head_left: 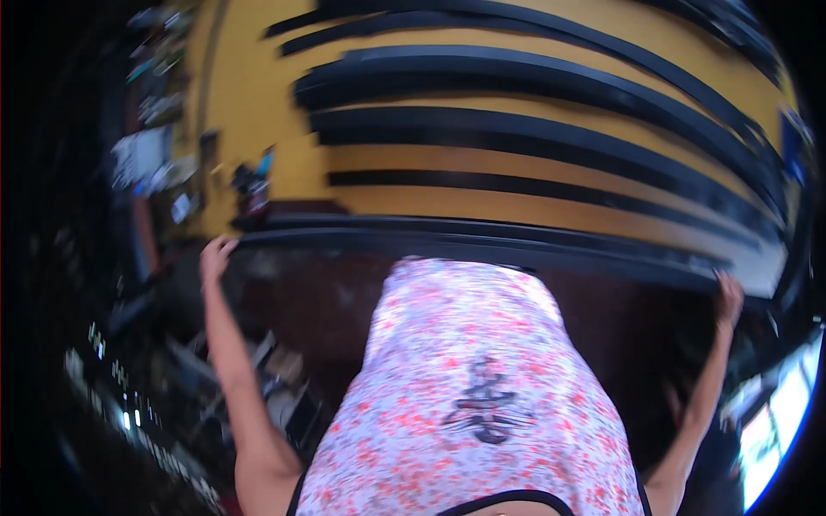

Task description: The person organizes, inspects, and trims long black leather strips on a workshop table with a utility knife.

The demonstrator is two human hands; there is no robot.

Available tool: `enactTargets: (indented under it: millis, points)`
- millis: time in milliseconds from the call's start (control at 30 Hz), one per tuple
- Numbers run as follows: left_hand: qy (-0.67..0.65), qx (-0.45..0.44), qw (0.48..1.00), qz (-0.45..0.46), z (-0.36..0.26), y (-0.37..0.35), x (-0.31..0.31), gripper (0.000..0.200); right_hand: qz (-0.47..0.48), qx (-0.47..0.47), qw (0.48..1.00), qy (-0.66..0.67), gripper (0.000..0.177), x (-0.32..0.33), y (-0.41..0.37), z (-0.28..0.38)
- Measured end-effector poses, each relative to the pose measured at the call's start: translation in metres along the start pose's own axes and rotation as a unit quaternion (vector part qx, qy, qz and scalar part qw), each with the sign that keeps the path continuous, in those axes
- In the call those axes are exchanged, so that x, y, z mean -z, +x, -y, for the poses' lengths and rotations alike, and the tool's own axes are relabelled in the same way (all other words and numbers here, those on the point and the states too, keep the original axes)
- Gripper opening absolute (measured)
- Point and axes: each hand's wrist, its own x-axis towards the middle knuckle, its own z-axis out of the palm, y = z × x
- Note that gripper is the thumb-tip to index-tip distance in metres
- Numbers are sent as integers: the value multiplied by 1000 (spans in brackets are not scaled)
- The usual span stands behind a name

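A long black strip (482, 243) runs across the front of the yellow table (249, 95), just ahead of my body. Its left end is in my left hand (218, 254), whose fingers curl over it. Far to the right, my right hand (730, 298) grips the same piece near its other end. My arms are spread wide. Motion blur hides fine detail of the fingers and of what the strip is made of. Behind it, more black strips (499, 129) lie roughly parallel on the yellow surface.
Small tools or parts (254, 182), one with a blue piece, sit at the table's left. A cluttered area with a white box (142, 159) is beyond that side. Blurred items (280, 378) are below my left arm. A bright opening (779, 421) shows at lower right.
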Motion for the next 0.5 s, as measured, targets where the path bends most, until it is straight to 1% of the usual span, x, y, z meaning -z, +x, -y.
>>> enactTargets:
  millis: [33,67,100,133,167,200,267,400,467,500]
  points:
    - [8,22,1000,1,-3,3,-15,37,-25,-10,1000,-8,47,-35,-6,-29]
    - [7,45,999,9,-3,2,-14,34,-23,-10,1000,-16,45,-46,-6,-44]
    - [11,47,999,-9,-5,-1,-23,32,-26,-1,999,-20,43,-63,-5,-58]
    - [1,59,998,-23,-2,-3,-31,31,-17,29,999,-37,41,-72,-2,-62]
    - [5,69,997,-28,-5,-8,-32,30,9,14,999,-39,39,-72,3,-61]
    - [6,75,997,-31,-9,-10,-33,30,12,28,999,-38,36,-68,7,-58]
    - [-10,75,996,-42,-10,-17,-33,29,9,11,999,-30,35,-68,14,-58]
    - [-19,54,997,-59,-7,-17,-37,28,-26,12,999,-28,35,-75,18,-59]
    - [-29,48,996,-63,-6,-8,-39,29,-72,25,996,-53,32,-78,21,-63]
    - [-36,38,997,-63,-7,-2,-40,29,-42,8,998,-49,31,-76,23,-62]
